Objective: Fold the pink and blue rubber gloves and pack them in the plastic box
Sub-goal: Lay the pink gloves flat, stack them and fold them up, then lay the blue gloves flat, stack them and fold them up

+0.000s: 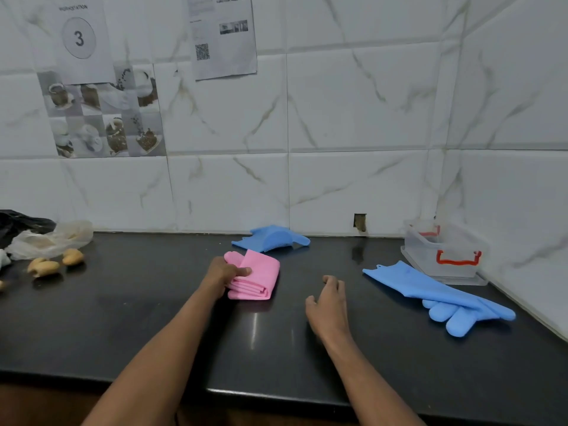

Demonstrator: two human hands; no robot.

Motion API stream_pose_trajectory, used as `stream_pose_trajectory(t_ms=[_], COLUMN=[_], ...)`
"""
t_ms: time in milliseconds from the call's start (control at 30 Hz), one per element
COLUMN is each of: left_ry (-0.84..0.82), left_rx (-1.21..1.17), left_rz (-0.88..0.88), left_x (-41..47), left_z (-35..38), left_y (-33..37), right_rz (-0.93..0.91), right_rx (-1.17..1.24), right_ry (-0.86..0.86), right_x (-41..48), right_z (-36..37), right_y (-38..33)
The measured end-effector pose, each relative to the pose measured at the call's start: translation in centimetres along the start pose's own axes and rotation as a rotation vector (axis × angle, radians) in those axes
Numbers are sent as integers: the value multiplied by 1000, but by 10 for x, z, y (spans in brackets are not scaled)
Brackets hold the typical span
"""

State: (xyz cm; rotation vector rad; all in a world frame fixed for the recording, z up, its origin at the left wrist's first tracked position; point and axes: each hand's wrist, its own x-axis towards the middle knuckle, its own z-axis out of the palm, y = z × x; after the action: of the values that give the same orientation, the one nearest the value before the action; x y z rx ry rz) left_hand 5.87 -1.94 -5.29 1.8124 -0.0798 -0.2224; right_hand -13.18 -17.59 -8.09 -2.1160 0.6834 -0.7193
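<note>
**Glove folding station: hand and item positions**

Head view. Both forearms enter from the bottom edge of the frame and reach over the dark surface (123,318). Right hand (327,305), lower centre, is spread with fingers loosely apart and hovers or rests on the surface; contact cannot be confirmed. It holds nothing.

Left hand (222,273), centre of the frame, pinches the folded pink glove (259,276), thumb on top of the fold and fingers under or behind its left edge. The pink glove lies in several layers on the surface.

One folded blue glove (272,238) sits just above the pink glove in the frame, near the tiled wall (353,118). A second blue glove (442,298) lies unfolded at the right, fingers pointing to the lower right, its cuff end just beside the plastic box (445,252).

The plastic box stands in the right corner against the wall, clear, with red latches, lid off.

At the left edge lie a crumpled plastic bag (52,239) and several pale lumps (57,262).
</note>
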Motion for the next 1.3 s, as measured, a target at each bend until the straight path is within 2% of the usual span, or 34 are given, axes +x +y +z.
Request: stream_pose_trajectory(t_ms=[333,433,500,567,633,700,733,833,900,1033,1200,1300], left_ry=[82,66,75,199,313,248,179,-39,-120,-143,-110,91], left_rx=[-72,87,310,581,790,871,922,1229,1306,1237,1209,1102], left_rz=[108,162,209,327,607,814,807,574,523,582,562,629], left_x=[0,3,5,4,2,0,-1,0,4,11,3,-7], left_z=[-7,-13,-14,-13,-8,2,9,25,27,23,25,27], left_y=[-15,-16,-14,-8,4,12,13,-8,-24,-33,-33,-37], right_rz=[-7,-13,-13,-14,-21,-21,-20,-21,-22,-42,-61,-142], right_rx=[-28,-24,-26,-24,-26,-25,-26,-25,-28,-39,-30,-104], right_ry=[-7,-6,-9,-7,3,1,-2,-1,-3,-20,-38,-86], right_x=[0,-1,-2,-3,-2,-2,-2,-4,-3,-2,-2,-2], right_z=[1,0,-1,-1,0,0,0,1,2,4,-2,-13], right_y=[2,0,-1,-2,-2,-2,-3,-3,-1,-1,3,9])
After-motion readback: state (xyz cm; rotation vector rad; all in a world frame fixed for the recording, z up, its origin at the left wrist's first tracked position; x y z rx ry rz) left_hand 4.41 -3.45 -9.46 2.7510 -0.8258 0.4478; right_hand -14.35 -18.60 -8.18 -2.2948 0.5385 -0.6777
